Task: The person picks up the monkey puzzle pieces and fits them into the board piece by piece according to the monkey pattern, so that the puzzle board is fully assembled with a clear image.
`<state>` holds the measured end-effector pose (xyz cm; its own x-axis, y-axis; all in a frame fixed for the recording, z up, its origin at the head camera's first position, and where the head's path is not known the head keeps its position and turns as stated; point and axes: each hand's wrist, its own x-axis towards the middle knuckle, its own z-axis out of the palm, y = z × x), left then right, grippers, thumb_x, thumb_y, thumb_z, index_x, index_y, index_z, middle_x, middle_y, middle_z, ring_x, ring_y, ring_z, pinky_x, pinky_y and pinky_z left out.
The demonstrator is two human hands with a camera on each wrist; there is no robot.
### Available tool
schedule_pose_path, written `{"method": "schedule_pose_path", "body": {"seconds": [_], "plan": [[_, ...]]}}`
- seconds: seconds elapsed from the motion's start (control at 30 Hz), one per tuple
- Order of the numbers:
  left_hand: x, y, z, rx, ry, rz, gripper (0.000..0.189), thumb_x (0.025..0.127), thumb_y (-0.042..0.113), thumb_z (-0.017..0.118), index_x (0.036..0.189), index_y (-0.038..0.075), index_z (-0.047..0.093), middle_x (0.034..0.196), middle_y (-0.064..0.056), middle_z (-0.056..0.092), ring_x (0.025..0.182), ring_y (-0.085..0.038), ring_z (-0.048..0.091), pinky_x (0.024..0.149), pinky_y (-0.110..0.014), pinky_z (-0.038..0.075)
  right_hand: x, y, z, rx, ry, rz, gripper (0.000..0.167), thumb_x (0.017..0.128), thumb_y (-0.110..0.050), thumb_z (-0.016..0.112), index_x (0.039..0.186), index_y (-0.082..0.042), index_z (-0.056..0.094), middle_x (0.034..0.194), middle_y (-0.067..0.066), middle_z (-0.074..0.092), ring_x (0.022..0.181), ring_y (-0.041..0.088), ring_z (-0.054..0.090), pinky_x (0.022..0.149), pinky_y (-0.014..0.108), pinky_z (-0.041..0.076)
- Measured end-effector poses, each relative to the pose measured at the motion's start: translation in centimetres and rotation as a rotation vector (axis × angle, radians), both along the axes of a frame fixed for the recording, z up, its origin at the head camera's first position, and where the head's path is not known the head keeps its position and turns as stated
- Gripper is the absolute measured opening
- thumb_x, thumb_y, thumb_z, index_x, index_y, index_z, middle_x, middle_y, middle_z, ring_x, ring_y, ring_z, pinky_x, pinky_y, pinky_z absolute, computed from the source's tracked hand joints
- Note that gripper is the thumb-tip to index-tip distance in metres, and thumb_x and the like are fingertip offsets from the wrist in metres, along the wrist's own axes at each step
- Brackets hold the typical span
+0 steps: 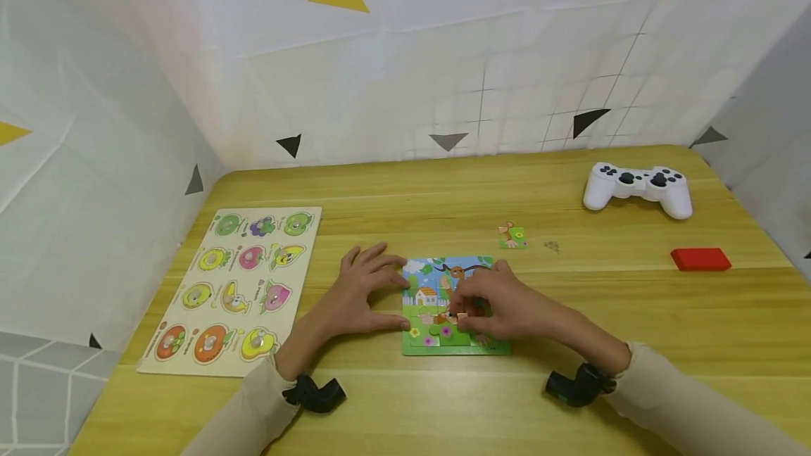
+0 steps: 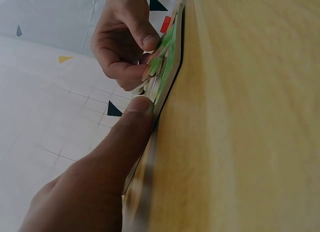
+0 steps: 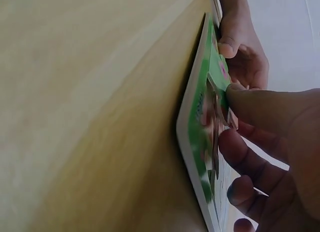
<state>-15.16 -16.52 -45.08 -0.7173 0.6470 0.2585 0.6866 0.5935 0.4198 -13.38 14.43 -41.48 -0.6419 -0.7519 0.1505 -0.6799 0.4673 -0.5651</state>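
A small picture puzzle board with a green border lies on the table between both hands. My left hand rests at its left edge, fingers spread and thumb on the near corner. Over the right part of the board, my right hand pinches a green puzzle piece between thumb and fingers. In the right wrist view that piece is tilted up from the board, with a gap under it. Part of the picture is hidden under the right hand. One loose puzzle piece lies behind the board.
At left lies a wooden fruit peg board. A white game controller sits at the back right, a red block nearer on the right. White cloth hangs behind the wooden table.
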Motion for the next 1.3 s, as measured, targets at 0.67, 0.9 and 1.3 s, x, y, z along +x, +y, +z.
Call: {"method": "schedule_pose_path", "body": {"seconds": [0.67,0.9,1.3], "plan": [[-0.10,0.06,-0.15,0.004,0.004,-0.004,0.052,0.075,0.064,0.082,0.115,0.034,0.069,0.147,0.006,0.056,0.153,-0.035,0.031,0.119,-0.069,0.011,0.24,-0.53,0.01,0.025,0.042,0.082,0.029,0.081,-0.030,0.088,0.108,-0.033,0.076,0.085,-0.014,0.059,0.081,0.003,0.053,0.079,0.035,0.023],[-0.11,0.07,-0.18,-0.002,0.008,-0.004,0.052,0.075,0.065,0.081,0.115,0.035,0.068,0.147,0.006,0.055,0.153,-0.035,0.031,0.119,-0.069,0.011,0.31,-0.63,0.11,0.063,0.027,0.071,0.030,0.081,-0.031,0.087,0.109,-0.033,0.077,0.083,-0.015,0.060,0.081,0.002,0.052,0.079,0.033,0.024],[0.00,0.07,0.02,-0.002,0.006,-0.001,0.052,0.075,0.063,0.082,0.115,0.033,0.069,0.147,0.004,0.056,0.153,-0.036,0.031,0.118,-0.070,0.012,0.10,-0.74,0.17,0.076,0.050,0.101,0.028,0.082,-0.032,0.086,0.109,-0.033,0.078,0.089,-0.018,0.065,0.083,0.001,0.053,0.079,0.034,0.024]]}}
